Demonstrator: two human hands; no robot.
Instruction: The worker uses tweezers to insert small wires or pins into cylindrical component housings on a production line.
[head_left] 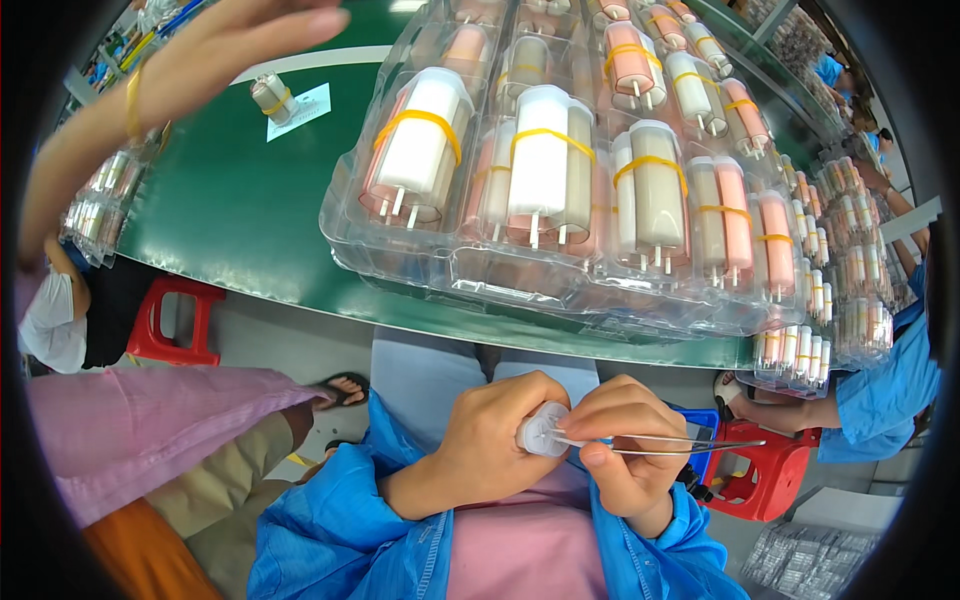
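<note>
Close in front of my body, my left hand (478, 437) is wrapped round a small tube with a translucent white end (541, 434); most of the tube is hidden inside the fist. My right hand (630, 465) pinches a pair of metal tweezers (700, 444), whose arms stick out to the right. The other end of the tweezers meets the tube's end, under my right fingertips. On the table beyond my hands stands a clear plastic tray (500, 275). White, grey and pink tubes fill its pockets, bundled with yellow rubber bands (553, 133).
A co-worker's arm (130, 110) reaches over the green table (220, 215) from the left. A tube bundle (271, 96) lies there beside a paper slip (302, 112). Stacked trays (860, 260) stand at the right. Red stools (180, 318) flank me; people sit on both sides.
</note>
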